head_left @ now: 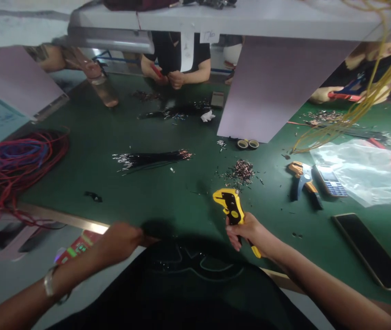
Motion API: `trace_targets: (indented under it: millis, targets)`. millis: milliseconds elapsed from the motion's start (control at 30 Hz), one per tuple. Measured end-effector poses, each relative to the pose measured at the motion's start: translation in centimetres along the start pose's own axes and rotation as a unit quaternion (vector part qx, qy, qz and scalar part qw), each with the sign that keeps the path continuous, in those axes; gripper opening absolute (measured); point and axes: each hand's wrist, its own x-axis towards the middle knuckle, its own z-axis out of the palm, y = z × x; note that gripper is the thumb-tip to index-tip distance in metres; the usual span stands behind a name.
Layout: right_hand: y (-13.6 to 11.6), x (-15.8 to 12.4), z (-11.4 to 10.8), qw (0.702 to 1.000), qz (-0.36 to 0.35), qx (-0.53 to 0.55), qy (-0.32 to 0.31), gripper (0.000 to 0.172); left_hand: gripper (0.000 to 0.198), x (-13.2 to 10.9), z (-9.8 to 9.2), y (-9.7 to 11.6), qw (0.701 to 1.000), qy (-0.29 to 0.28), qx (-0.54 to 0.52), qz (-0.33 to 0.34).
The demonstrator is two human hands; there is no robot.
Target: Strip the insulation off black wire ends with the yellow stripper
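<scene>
My right hand (247, 228) is wrapped round the handles of a yellow and black wire stripper (234, 208), whose jaws point up and to the left over the green table. Nothing shows between those jaws. My left hand (124, 242) is at the table's front edge, close to my dark shirt. It looks closed, slightly blurred, and whatever it may hold cannot be made out. Beyond the stripper lies a pile of small cut wire bits (242, 170). A bundle of black wires (152, 158), with silvery ends on the left and copper ends on the right, lies farther left.
Red and blue wire coils (24, 156) spread over the left side. At right are an orange and dark wire stripper (303, 181), a keypad phone (329, 179), a smartphone (370, 250) and a plastic bag (367, 169). Tape rolls (248, 144) stand near a panel (267, 87). Co-workers sit opposite.
</scene>
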Motion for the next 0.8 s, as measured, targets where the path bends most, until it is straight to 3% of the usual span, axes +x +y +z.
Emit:
trace_targets:
  millis: [100,200,367,467,600,667,733,800]
  targets:
    - [0.2,-0.3,-0.6,0.999,0.022,0.021,0.028,0.025,0.037,5.8,-0.8,-1.6,0.997,0.060,0.038,0.030]
    - [-0.3,-1.1,-1.4,0.996,0.022,0.047,0.071,0.027,0.037,9.1,0.4,-0.9,0.986,0.106,0.053,0.119]
    - [-1.7,-3.0,-2.5,0.988,-0.036,0.075,0.133,0.024,0.066,13.2,4.1,1.4,0.977,0.082,0.096,0.171]
    - [-1.9,-3.6,-2.8,0.984,-0.068,0.083,0.141,0.023,0.077,16.5,4.7,3.1,0.970,0.072,0.088,0.216]
    - [-1.9,-3.8,-2.9,0.981,-0.093,0.073,0.154,0.024,0.073,22.0,2.9,6.1,0.962,0.066,0.066,0.257]
    - [-2.0,-3.9,-3.0,0.980,-0.094,0.075,0.160,0.025,0.067,24.0,1.5,7.2,0.961,0.093,0.046,0.257]
    - [-2.0,-4.1,-3.0,0.979,-0.097,0.077,0.165,0.026,0.066,24.5,0.4,7.7,0.949,0.124,0.031,0.286]
    - [-1.9,-4.3,-3.2,0.977,-0.106,0.073,0.170,0.027,0.065,23.2,0.1,7.8,0.939,0.123,0.030,0.318]
